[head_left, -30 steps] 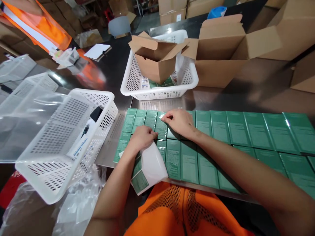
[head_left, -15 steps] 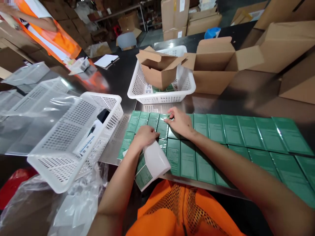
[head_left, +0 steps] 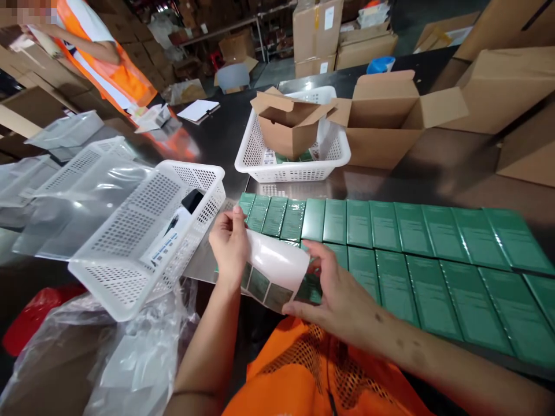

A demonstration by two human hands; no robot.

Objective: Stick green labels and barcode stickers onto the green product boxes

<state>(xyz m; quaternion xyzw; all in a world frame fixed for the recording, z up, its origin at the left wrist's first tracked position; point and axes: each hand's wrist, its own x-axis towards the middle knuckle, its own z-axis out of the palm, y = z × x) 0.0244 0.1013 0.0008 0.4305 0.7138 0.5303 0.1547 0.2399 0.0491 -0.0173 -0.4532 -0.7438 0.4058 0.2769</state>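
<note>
Curled sheet held over the boxes

The left hand is closed on the sheet's left edge, thumb pointing up. The right hand is spread, thumb and fingers apart around the sheet's right end; whether the fingers press on it is hard to tell. The sheet, white with green labels below the curl, hangs over the left end of the near row. Green boxes lie side by side in two rows on the tabletop. To the left, a basket holds a dark object and printed paper. Beyond the rows, a second basket holds a carton, with an open carton just beside it.
</note>
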